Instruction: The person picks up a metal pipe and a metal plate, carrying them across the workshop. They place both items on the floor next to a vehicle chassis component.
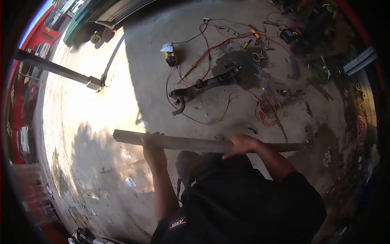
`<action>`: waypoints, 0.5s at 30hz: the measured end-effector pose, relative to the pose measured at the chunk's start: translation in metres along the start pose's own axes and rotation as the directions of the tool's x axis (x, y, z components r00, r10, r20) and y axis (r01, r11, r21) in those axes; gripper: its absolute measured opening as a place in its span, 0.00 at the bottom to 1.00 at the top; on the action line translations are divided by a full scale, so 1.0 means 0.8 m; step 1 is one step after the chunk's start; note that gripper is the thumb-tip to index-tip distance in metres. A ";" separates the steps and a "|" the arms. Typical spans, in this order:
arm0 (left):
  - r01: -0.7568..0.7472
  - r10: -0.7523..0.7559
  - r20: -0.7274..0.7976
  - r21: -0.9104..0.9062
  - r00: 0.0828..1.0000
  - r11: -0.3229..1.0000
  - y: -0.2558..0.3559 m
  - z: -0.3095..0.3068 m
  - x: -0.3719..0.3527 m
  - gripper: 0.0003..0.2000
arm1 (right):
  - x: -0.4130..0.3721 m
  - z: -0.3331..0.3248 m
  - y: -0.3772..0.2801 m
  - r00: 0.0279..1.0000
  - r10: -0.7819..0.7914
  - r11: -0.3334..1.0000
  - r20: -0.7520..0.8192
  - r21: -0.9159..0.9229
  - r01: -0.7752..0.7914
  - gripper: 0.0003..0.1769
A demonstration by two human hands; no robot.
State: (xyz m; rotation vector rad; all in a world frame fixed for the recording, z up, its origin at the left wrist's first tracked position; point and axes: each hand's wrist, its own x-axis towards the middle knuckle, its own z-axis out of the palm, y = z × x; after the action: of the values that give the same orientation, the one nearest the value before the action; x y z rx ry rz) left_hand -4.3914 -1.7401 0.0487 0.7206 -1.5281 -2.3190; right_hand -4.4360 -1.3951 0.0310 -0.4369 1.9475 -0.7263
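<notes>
A long, grey, square-edged metal bar (pixel 187 143) lies across in front of my body, roughly level. My left hand (pixel 152 147) is closed around it near its left end, with fingertips showing over the upper edge. Farther right, my right hand (pixel 242 145) grips the same bar, thumb pointing down along its near side. The bar's right part runs on behind my right forearm in shadow. Beyond it on the concrete floor rests a dark, greasy metal arm-like part (pixel 205 84) with a curved hook at its near end.
Red cables (pixel 217 123) loop over the floor, with an orange coil (pixel 269 110) at right. A yellow-black machine (pixel 170 59) stands ahead. Clamps and tools (pixel 256 57) lie farther right. A metal post (pixel 61 69) stands at left, near a green vehicle (pixel 87 24).
</notes>
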 end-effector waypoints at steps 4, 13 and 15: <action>-0.083 0.077 0.039 0.185 0.996 0.979 0.053 -0.032 0.083 0.28 | 0.084 -0.043 -0.073 0.992 -0.047 0.994 -0.113 -0.107 0.035 0.44; -0.008 0.002 0.025 0.244 1.000 0.970 0.156 -0.169 0.357 0.36 | 0.317 -0.071 -0.260 0.992 -0.072 0.997 -0.100 0.013 0.074 0.46; 0.043 -0.054 0.034 0.264 0.998 0.964 0.176 -0.187 0.430 0.35 | 0.352 -0.080 -0.310 0.999 -0.004 1.000 -0.054 0.002 0.004 0.47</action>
State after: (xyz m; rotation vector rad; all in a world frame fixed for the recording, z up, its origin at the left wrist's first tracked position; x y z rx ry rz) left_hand -4.6055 -2.0786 0.0418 0.7855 -1.8812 -2.2002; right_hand -4.6237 -1.7266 0.0260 -0.4236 1.9969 -0.7499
